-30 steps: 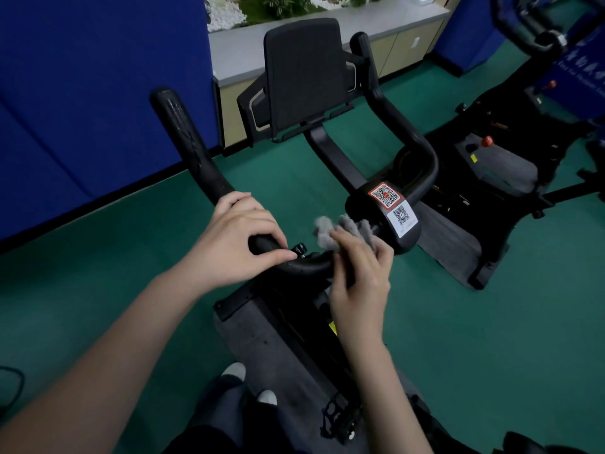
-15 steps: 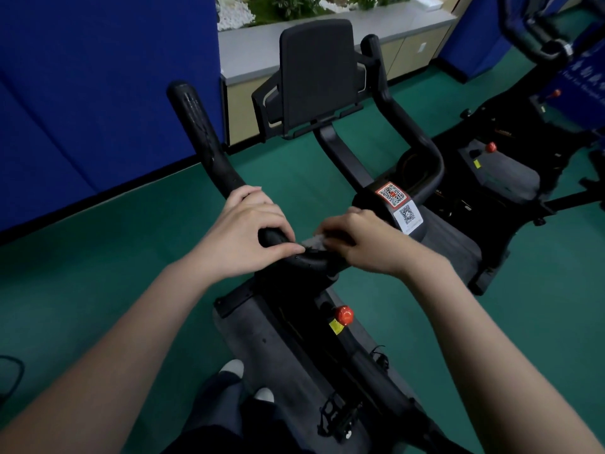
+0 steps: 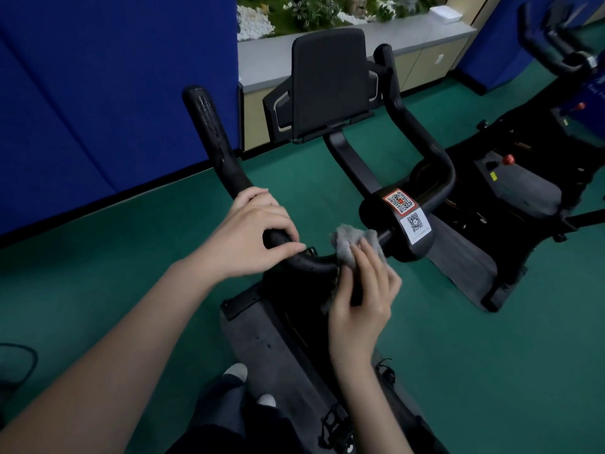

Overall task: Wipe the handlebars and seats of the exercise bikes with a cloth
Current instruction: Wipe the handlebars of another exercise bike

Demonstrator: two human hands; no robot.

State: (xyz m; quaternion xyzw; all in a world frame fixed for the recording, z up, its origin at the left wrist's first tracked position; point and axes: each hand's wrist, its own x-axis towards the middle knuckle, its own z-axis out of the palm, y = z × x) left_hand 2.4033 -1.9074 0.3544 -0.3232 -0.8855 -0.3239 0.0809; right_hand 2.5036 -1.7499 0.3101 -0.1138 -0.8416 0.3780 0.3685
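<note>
Grey shoe toes (image 3: 235, 371), 2 of them, show at the bottom edge beside the dark floor mat (image 3: 258, 339) under the near exercise bike. A black pedal (image 3: 334, 424) sits just right of them.

Above, the right hand (image 3: 360, 299) reaches up to the middle of the handlebar (image 3: 311, 262). Its grip is closed on the grey cloth (image 3: 352, 239), which is bunched under the fingertips and pressed against the bar just left of the centre clamp. How far the thumb wraps round the cloth cannot be told.

The left hand (image 3: 248, 234) is just beside it, apart from the cloth. Its grip is curled round the left bend of the handlebar, thumb on top.

On the clamp are 2 QR stickers: 1 red-bordered (image 3: 400, 200), 1 white (image 3: 415, 222).

Beyond, the black console panel (image 3: 329, 83) stands upright between the 2 handlebar horns.

A green floor (image 3: 491, 355) runs back to a blue partition (image 3: 114, 77) on the left and a grey-topped bench (image 3: 271, 60) carrying plants (image 3: 314, 11).

A second bike (image 3: 523, 188) with a red knob (image 3: 508, 158) stands well apart at far right.
</note>
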